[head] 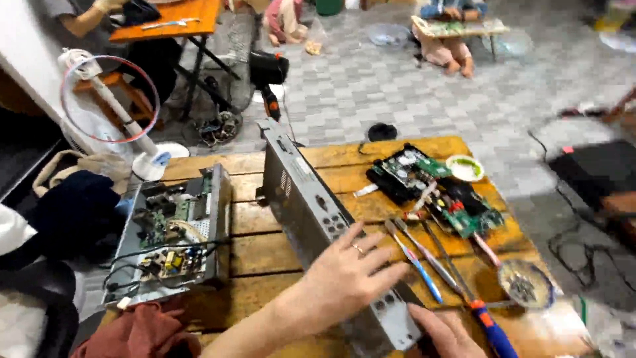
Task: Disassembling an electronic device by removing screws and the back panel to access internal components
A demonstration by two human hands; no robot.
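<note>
Lying near the surface's left edge, an opened chassis with circuit boards (173, 232) sits apart from the grey metal cover (318, 219), which stands on edge at mid-surface. The left hand (348, 275) rests spread flat on the cover; the right hand (445, 331) grips its near end. Screwdrivers (424, 258) and green boards (457, 205) lie rightward.

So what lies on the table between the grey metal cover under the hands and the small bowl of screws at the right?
In the head view, three screwdrivers lie side by side between the grey metal cover and the bowl of screws.
</note>
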